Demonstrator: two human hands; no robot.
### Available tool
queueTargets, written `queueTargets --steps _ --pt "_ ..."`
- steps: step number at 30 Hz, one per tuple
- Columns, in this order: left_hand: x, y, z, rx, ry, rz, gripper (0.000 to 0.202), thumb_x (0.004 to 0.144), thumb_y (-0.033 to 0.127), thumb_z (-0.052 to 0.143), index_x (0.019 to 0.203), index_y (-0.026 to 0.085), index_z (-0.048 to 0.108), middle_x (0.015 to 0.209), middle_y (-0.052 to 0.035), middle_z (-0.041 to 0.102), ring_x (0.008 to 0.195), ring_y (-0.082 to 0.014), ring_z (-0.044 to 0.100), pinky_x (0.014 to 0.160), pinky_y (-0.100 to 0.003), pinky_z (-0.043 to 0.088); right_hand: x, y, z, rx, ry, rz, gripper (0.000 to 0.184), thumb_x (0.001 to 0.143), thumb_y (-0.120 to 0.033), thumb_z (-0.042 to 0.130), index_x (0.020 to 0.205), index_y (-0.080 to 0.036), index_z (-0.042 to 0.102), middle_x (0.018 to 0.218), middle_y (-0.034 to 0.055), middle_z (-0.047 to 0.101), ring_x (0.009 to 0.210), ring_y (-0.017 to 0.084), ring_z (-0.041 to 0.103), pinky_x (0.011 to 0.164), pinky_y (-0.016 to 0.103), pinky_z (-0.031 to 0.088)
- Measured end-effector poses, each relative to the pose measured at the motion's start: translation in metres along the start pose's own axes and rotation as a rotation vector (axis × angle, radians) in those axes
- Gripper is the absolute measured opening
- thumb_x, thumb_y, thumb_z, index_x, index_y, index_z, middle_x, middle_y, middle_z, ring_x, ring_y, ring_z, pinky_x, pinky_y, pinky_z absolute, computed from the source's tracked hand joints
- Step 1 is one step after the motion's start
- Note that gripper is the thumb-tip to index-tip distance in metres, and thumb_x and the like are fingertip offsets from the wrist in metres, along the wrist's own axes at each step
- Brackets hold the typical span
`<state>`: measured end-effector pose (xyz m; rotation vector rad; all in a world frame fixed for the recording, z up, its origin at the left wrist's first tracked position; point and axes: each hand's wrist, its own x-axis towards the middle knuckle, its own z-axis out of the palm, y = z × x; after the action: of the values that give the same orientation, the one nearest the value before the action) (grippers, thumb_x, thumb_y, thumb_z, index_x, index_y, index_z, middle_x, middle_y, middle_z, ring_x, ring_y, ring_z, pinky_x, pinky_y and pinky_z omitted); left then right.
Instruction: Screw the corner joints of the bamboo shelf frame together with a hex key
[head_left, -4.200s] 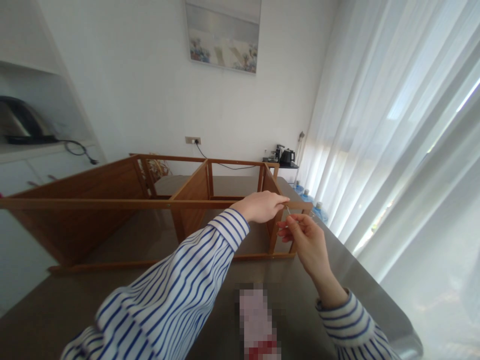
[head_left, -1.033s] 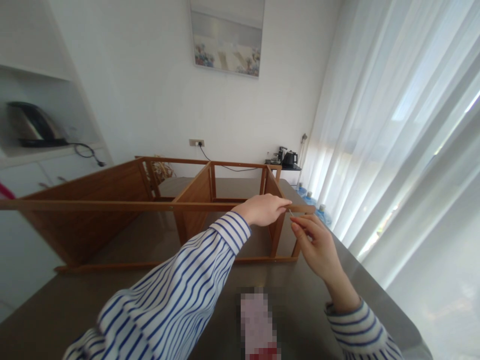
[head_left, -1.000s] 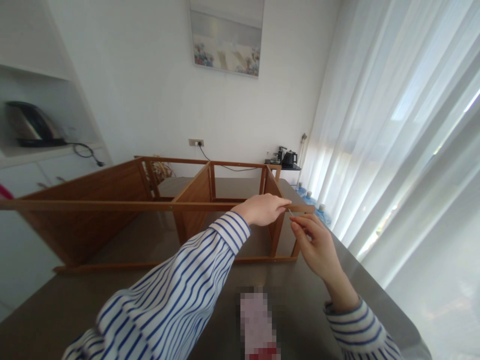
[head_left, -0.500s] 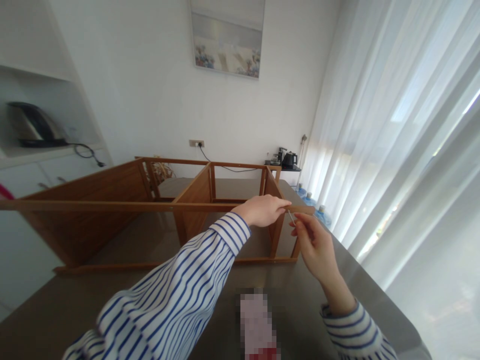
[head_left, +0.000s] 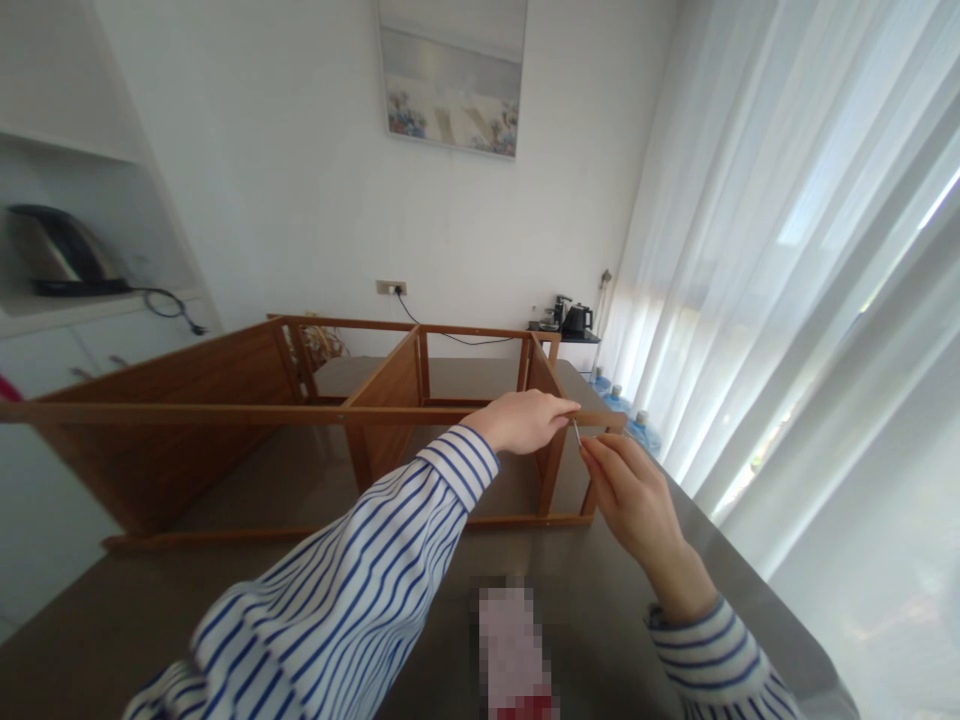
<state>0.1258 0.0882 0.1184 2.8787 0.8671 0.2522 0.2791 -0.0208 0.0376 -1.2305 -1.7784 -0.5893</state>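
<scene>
— Grey table [head_left: 300, 600] beside the curtain: what's on it?
— Wooden frame [head_left: 225, 411], on its side. Left hand [head_left: 525, 420] curls shut over the top rail at the near right corner. Right hand [head_left: 630, 495] pinches a thin metal key [head_left: 576, 432] between thumb and fingertips, its tip at that corner.
— Which step?
— Tightening a corner fastener, I judge. Next calls for a steady rail and small turns, key seated.

Both arms wear loose long sleeves [head_left: 360, 590] of white cloth with thin blue stripes, cuffed at the wrists.
</scene>
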Motion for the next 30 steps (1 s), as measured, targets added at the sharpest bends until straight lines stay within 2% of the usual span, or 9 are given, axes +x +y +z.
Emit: queueTargets --steps 4,8,11,16,20,25,30 --pt "0.001 -0.001 0.001 0.008 0.015 0.008 0.046 0.092 0.047 0.027 0.133 0.034 0.042 0.134 0.0004 0.05 0.117 -0.022 0.05 0.094 -0.033 0.038 -0.003 0.004 -0.001 -0.197 -0.095 -0.107 0.031 0.09 -0.016 0.043 0.117 -0.021 0.057 0.088 0.0091 0.066 0.078 0.02 0.061 0.068 0.032 0.048" --pt "0.001 -0.003 0.002 0.009 0.022 0.017 0.046 0.092 0.047 0.026 0.133 0.033 0.042 0.134 -0.0001 0.05 0.117 -0.0221 0.05 0.094 -0.034 0.039 -0.005 0.0 0.001 -0.201 -0.104 -0.053 0.031 0.089 -0.016 0.043 0.117 -0.019 0.056 0.078 0.0079 0.066 0.07 0.019 0.06 0.062 0.031 0.046" --pt "0.002 -0.003 0.002 0.001 0.019 0.025 0.046 0.092 0.047 0.026 0.133 0.033 0.042 0.135 -0.0002 0.049 0.117 -0.022 0.049 0.094 -0.033 0.039 -0.006 -0.009 0.005 -0.014 -0.073 0.105 0.029 0.089 -0.02 0.042 0.116 -0.02 0.055 0.081 0.0069 0.067 0.071 0.019 0.062 0.063 0.031 0.048" --pt "0.002 -0.004 0.003 -0.008 0.02 0.026 0.046 0.092 0.048 0.025 0.133 0.034 0.042 0.134 -0.0004 0.05 0.116 -0.0228 0.05 0.093 -0.035 0.039 -0.004 -0.022 0.016 0.512 -0.061 0.525 0.024 0.091 -0.033 0.041 0.107 -0.02 0.053 0.087 0.0066 0.069 0.067 0.017 0.064 0.053 0.027 0.05" --pt "0.002 -0.004 0.002 -0.009 0.021 0.028 0.046 0.092 0.047 0.026 0.132 0.034 0.043 0.133 -0.001 0.05 0.116 -0.0231 0.051 0.093 -0.036 0.04 0.001 -0.025 0.021 0.865 -0.03 0.701 0.03 0.089 -0.043 0.043 0.105 -0.018 0.051 0.095 0.0106 0.068 0.07 0.017 0.064 0.05 0.026 0.05" --pt "0.002 -0.002 0.001 0.0 0.005 0.015 0.047 0.092 0.048 0.024 0.134 0.035 0.041 0.134 -0.0006 0.05 0.116 -0.023 0.051 0.092 -0.035 0.039 0.0 -0.023 0.018 0.931 -0.057 0.689 0.036 0.086 -0.044 0.05 0.112 -0.019 0.049 0.11 0.0131 0.063 0.083 0.019 0.064 0.056 0.027 0.052" --pt "0.001 -0.002 0.001 0.012 0.009 0.015 0.046 0.092 0.048 0.025 0.134 0.035 0.041 0.134 0.0007 0.049 0.117 -0.0224 0.05 0.093 -0.034 0.039 -0.004 -0.014 0.015 0.794 -0.132 0.619 0.036 0.087 -0.042 0.05 0.116 -0.02 0.05 0.11 0.0114 0.064 0.084 0.019 0.064 0.063 0.03 0.052"
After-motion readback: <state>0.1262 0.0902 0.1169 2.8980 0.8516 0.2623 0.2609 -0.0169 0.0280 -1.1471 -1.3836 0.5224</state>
